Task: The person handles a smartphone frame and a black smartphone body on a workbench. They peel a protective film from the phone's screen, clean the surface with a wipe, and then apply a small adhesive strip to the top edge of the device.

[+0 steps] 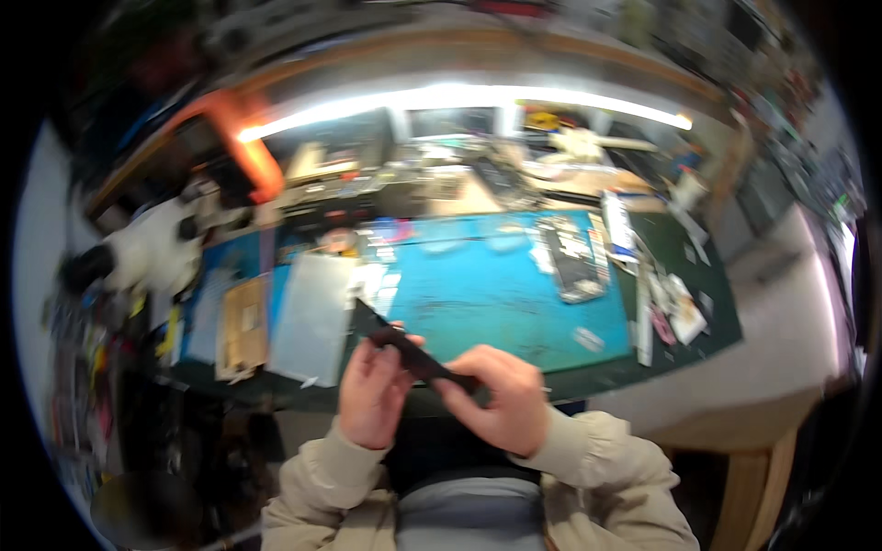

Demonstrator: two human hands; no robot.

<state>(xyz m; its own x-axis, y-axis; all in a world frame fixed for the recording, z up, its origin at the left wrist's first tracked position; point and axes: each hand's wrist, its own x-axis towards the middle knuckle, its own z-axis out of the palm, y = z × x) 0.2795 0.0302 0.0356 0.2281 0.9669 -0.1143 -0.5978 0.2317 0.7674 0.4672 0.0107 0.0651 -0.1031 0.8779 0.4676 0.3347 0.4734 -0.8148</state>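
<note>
Both my hands are at the near edge of the bench, holding a thin black slab [409, 354] between them. It is tilted, its far end pointing up to the left, and looks like a phone-sized panel, though blur hides its exact kind. My left hand [375, 384] supports it from below and behind with the fingers curled around it. With thumb and fingers, my right hand [496, 393] grips the lower right end. Just beyond lies a blue work mat [469, 308]. On its right part rests a dark phone-like device [577, 262] with small light pieces on it.
Left of the mat are a translucent sheet [312, 317] and a brown cardboard piece [242, 326]. Strips and small tools [657, 308] lie at the right. A bright light bar [459, 95] spans the cluttered back. An orange stand [241, 147] rises at the left rear.
</note>
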